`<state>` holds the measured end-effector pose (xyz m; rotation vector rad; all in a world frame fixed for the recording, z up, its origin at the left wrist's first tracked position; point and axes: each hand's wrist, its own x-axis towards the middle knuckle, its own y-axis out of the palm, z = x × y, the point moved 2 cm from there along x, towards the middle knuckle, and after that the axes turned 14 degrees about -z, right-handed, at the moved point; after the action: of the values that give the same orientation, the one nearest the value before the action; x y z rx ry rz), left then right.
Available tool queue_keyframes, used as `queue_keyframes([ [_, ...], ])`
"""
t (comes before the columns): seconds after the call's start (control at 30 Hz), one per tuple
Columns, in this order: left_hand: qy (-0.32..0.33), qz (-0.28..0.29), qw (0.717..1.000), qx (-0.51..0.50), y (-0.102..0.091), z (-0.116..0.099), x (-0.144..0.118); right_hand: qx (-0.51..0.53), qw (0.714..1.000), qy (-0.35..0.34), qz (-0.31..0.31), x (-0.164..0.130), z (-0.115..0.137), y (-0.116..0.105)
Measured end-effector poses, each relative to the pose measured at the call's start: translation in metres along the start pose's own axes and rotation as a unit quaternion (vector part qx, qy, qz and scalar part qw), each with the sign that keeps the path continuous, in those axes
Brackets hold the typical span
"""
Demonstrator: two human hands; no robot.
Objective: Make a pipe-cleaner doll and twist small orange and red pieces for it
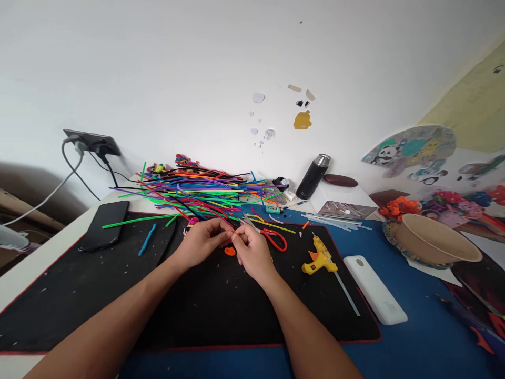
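At the frame's centre, the left hand (203, 241) and right hand (252, 251) both pinch a small orange piece (233, 231) between their fingertips, above the black mat (118, 295). Loosened fingers could drop it among the pipe cleaners (197, 192); the glue gun (319, 257), lower right, might burn a stray wrist.

Orange bit pinched between fingertips

A small orange piece (233, 231), mostly hidden, held just above the black mat; its shape is unclear.
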<state>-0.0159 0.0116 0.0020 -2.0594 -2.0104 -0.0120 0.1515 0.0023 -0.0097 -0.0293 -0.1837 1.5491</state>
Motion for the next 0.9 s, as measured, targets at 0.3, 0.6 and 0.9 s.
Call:
queue_keyframes([
  [0.3, 0.016, -0.042, 0.999, -0.004, -0.0058, 0.0021, 0.0025, 0.075, 0.995, 0.045, 0.046, 0.0052, -0.0012, -0.0027],
  [0.6, 0.006, -0.034, 0.999, -0.019, -0.0036, 0.0044, 0.0027, 0.042, 0.999, 0.023, 0.017, 0.0025, 0.0006, -0.0024],
  [0.9, -0.012, -0.025, 0.999, -0.027, -0.0031, 0.0007, 0.0025, 0.038, 0.997, 0.035, 0.051, 0.0042, -0.0008, -0.0039],
])
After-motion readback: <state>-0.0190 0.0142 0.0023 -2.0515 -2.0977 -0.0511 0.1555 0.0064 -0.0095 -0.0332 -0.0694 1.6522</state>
